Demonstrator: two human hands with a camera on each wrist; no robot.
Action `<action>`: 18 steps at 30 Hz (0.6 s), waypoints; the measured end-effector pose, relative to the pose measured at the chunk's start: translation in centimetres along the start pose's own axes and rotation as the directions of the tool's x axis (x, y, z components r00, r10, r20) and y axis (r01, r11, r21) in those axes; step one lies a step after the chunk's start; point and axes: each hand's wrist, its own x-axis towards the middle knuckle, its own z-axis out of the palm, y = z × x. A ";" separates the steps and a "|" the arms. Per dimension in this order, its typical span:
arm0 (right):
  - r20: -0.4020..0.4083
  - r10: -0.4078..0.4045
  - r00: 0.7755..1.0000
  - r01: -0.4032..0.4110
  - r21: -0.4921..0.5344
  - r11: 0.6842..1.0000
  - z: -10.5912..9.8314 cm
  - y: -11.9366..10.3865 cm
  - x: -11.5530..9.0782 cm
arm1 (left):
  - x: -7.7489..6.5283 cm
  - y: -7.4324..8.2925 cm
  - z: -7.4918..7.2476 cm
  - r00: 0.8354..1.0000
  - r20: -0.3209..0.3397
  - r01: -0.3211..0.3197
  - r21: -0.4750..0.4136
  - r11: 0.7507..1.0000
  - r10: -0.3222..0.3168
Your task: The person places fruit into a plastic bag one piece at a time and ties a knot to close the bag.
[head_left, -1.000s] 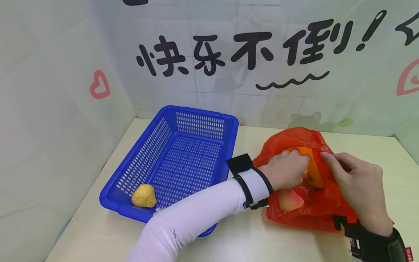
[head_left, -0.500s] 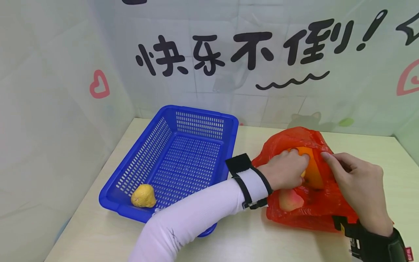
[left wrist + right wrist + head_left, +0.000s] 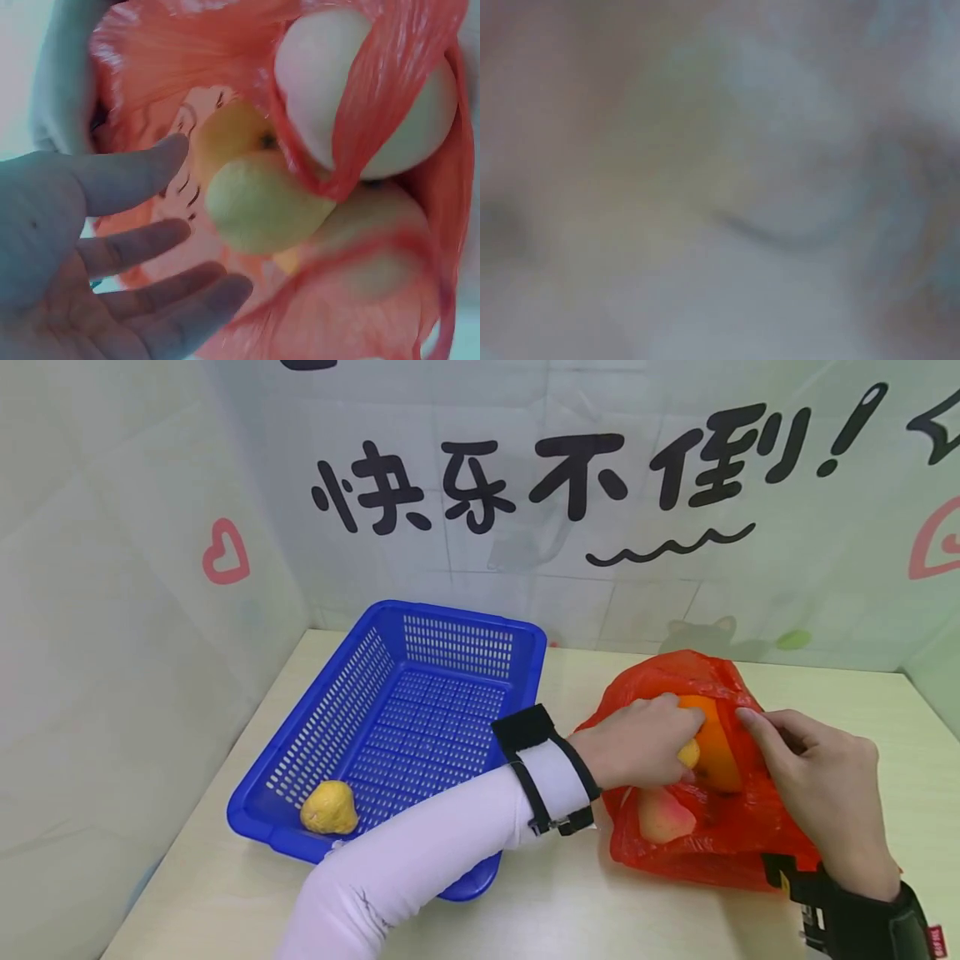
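A red plastic bag (image 3: 675, 672) stands with its mouth spread on the right of the table. My right hand (image 3: 828, 785) pinches the bag's right edge between thumb and fingers. At the mouth, my left hand (image 3: 637, 743) has its fingers extended around a lemon (image 3: 262, 202); in the left wrist view a gap shows between fingertips and fruit. Beside the lemon are an orange-yellow fruit (image 3: 232, 135) and pale pink peaches (image 3: 322, 82), partly covered by red plastic. One peach (image 3: 663, 817) shows low in the mouth in the head view. The right wrist view is only blur.
A blue slotted basket (image 3: 386, 610) stands left of the bag, with a lemon (image 3: 328, 807) in its near left corner. My left forearm, in a white sleeve (image 3: 420, 852), crosses over its near right corner. A printed backdrop (image 3: 525, 552) closes off the rear.
My left hand's wrist has drawn back to the left and its fingers have straightened. More of the lemon shows below them. The right hand and the bag have hardly moved.
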 end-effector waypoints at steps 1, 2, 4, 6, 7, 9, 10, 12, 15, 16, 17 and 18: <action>0.001 -0.001 1.000 0.001 -0.006 1.000 0.0 0.0 0.0 | -0.3 -0.2 -0.3 1.000 -0.003 -0.013 -0.010 1.000 0.013; 0.001 -0.001 1.000 0.001 -0.008 1.000 0.0 0.0 0.0 | -0.5 -0.4 -0.7 1.000 -0.007 -0.028 -0.018 0.999 0.028; 0.005 0.000 1.000 0.000 -0.011 1.000 0.0 0.0 0.0 | -1.0 -0.9 -1.3 0.998 -0.014 -0.058 -0.030 0.998 0.058; 0.007 0.003 1.000 -0.002 -0.015 1.000 0.1 0.0 0.0 | -1.5 -1.3 -1.8 0.997 -0.018 -0.073 -0.052 0.996 0.072; 0.013 0.008 1.000 -0.007 -0.017 1.000 0.1 0.0 0.0 | -1.7 -1.5 -2.1 0.997 -0.013 -0.071 -0.066 0.995 0.070; 0.023 0.020 1.000 -0.020 -0.017 1.000 0.1 -0.1 -0.1 | -2.2 -2.0 -2.6 0.998 -0.008 -0.064 -0.090 0.994 0.064; 0.026 0.025 0.999 -0.025 -0.019 1.000 0.2 -0.1 -0.1 | -2.5 -2.3 -2.9 0.998 -0.007 -0.057 -0.097 0.994 0.057; 0.029 0.030 0.999 -0.030 -0.020 0.999 0.2 -0.1 -0.1 | -3.0 -2.9 -3.4 0.999 0.001 -0.036 -0.091 0.995 0.036; 0.027 0.028 0.999 -0.027 -0.019 0.999 0.2 -0.1 -0.1 | -3.8 -3.9 -4.2 1.000 0.003 -0.008 -0.069 0.998 0.008; 0.023 0.024 0.999 -0.024 -0.018 1.000 0.2 -0.1 -0.1 | -4.0 -4.3 -4.4 1.000 0.005 0.006 -0.058 0.998 -0.005; 0.022 0.022 1.000 -0.022 -0.016 1.000 0.2 -0.1 -0.1 | -4.3 -4.7 -4.6 1.000 0.008 0.021 -0.051 0.998 -0.021; 0.021 0.020 1.000 -0.020 -0.015 1.000 0.2 -0.1 0.0 | -4.6 -5.0 -4.7 0.999 0.007 0.037 -0.041 0.998 -0.036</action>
